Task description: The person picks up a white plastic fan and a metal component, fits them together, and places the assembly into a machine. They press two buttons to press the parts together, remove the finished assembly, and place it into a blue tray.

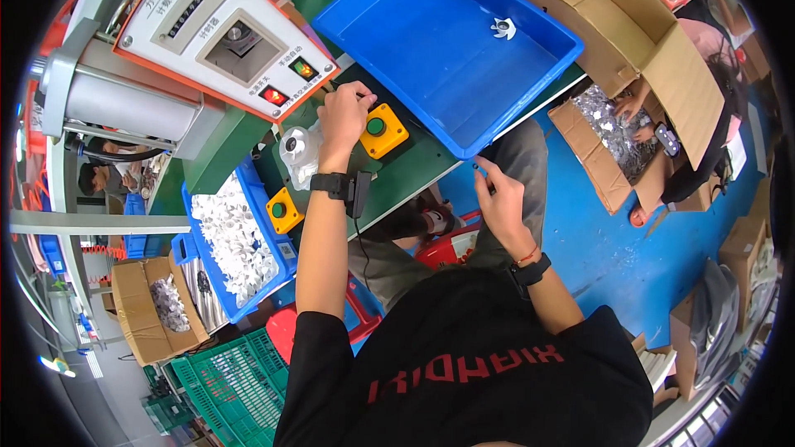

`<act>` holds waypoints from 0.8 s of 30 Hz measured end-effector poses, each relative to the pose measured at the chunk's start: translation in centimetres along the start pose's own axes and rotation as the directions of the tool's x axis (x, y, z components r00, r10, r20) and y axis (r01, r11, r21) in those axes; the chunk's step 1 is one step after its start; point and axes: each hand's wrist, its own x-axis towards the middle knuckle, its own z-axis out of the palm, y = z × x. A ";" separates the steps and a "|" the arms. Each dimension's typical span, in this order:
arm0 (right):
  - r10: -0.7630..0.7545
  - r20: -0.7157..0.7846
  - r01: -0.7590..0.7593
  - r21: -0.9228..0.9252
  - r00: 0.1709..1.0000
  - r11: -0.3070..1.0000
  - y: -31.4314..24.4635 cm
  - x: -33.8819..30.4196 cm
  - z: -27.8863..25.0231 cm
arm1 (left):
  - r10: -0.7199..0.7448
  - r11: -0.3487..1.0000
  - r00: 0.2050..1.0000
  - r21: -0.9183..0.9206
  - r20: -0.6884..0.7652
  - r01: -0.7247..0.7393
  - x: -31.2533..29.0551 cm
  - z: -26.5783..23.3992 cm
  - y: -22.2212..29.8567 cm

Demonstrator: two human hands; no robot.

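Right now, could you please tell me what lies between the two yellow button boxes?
In the head view, mainly the left wrist, wearing a black band, crosses there.

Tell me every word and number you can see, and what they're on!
I won't copy the writing out, but here's where it is:
Control panel: dark printed Chinese characters, some beside the lit switches.
Counter: a row of digits in a little window.
Black T-shirt: big red letters, upside down in this view.
Label on the blue bin of white parts: too small to read.
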 end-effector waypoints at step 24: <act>0.416 0.438 -0.303 0.886 0.797 -0.352 10.2 6.0 5.7 | 0.179 0.981 0.941 -0.126 0.288 -0.149 9.3 -2.8 -12.0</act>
